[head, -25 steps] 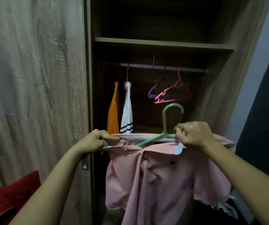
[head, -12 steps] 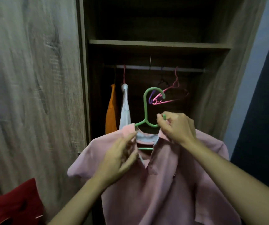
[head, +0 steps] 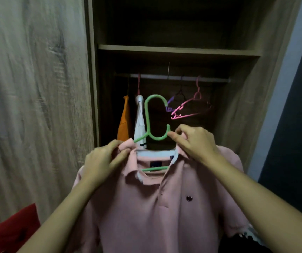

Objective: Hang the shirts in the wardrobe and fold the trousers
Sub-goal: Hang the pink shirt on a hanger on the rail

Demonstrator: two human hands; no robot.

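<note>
We hold the pink polo shirt (head: 155, 207) up in front of the open wardrobe (head: 179, 50), at chest height and well short of the rail (head: 183, 78). The shirt sits on the green hanger (head: 147, 115): the hook stands upright above the collar, and the lower bar shows through the open neck.

Our left hand (head: 101, 161) pinches the left side of the collar, with the fingers (head: 121, 156) and thumb closed on the folded fabric just beside the hanger's left arm. Our right hand (head: 195, 141) grips the right side of the collar; its fingers (head: 175, 137) curl round the cloth right at the base of the hook, though we cannot tell if they also touch the plastic. The front of the shirt faces us, with a small dark emblem on the chest and the placket unbuttoned.

Inside, an orange shirt (head: 124, 123) and a white shirt (head: 140, 123) hang side by side at the left end of the rail. Farther right hang a bare purple hanger (head: 170, 103) and a bare pink hanger (head: 192, 110), tilted. The wooden wardrobe door (head: 33, 106) fills the left side, and a red cloth (head: 9, 232) lies at the lower left.
</note>
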